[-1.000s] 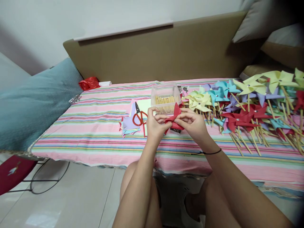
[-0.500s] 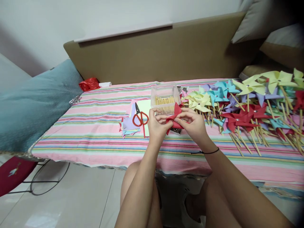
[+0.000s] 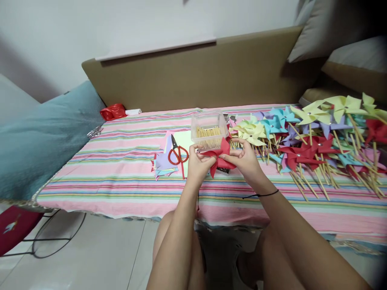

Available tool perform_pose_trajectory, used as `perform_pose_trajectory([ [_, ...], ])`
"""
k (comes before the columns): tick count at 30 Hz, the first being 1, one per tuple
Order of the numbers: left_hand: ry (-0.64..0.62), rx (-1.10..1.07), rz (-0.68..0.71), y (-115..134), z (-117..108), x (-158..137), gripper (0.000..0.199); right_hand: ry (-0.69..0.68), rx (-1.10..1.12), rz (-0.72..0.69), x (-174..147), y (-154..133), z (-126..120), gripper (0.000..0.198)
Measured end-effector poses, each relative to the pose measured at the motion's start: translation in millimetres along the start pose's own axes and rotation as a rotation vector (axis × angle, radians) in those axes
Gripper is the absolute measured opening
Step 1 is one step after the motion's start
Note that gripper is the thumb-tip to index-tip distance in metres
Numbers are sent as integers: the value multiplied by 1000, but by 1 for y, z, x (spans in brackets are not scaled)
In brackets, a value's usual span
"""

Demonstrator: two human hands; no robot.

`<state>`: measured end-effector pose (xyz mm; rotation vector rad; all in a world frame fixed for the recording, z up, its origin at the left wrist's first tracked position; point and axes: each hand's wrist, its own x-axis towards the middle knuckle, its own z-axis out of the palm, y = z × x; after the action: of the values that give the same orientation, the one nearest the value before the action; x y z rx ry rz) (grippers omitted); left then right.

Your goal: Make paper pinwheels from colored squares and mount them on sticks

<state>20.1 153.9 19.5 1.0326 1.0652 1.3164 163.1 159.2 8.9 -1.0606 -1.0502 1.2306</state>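
Between my two hands is a red paper pinwheel (image 3: 223,162), its blades folded in toward the centre. My left hand (image 3: 198,163) pinches it from the left, thumb near the middle. From the right, my right hand (image 3: 245,160) grips it with thumb and fingers. No stick shows on this pinwheel. Just behind the hands stands a clear plastic box (image 3: 208,121) of short wooden sticks (image 3: 208,132). A small container of dark bits (image 3: 223,170) is partly hidden beneath the pinwheel. Scissors with red handles (image 3: 178,155) lie left of my left hand on pale paper.
Many finished pinwheels on sticks (image 3: 305,153) are heaped at the right. Paper scraps (image 3: 165,163) lie by the scissors. A red plastic bag (image 3: 113,112) and a white object (image 3: 133,112) sit at the back left. The striped cloth (image 3: 105,173) covers the seat.
The red pinwheel has opened out toward me, so more of its blades and its centre show. My hands have moved slightly apart, both still holding it. The view has tilted a little.
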Motion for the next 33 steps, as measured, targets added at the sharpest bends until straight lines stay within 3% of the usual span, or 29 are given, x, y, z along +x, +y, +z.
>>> perform_pose_trajectory([
  [4,-46,3,-21,2,0,-1,61,37,10,-7,0,2,1,77],
  [10,11,-104,-13,2,1,0,69,17,37,3,-3,-3,7,72],
  [19,372,-280,-14,27,-30,-13,66,118,-14,-70,18,-14,-10,51],
  [21,402,-321,-24,31,-38,-15,64,96,-127,-81,33,-16,-13,46],
  [26,378,-322,-96,31,-44,-16,63,-79,-672,-14,98,-16,-2,21],
  [30,362,-312,-152,26,-40,-14,62,-179,-923,63,154,-4,20,18],
  [33,345,-349,-168,23,-35,-13,60,-236,-1109,84,186,13,36,30],
])
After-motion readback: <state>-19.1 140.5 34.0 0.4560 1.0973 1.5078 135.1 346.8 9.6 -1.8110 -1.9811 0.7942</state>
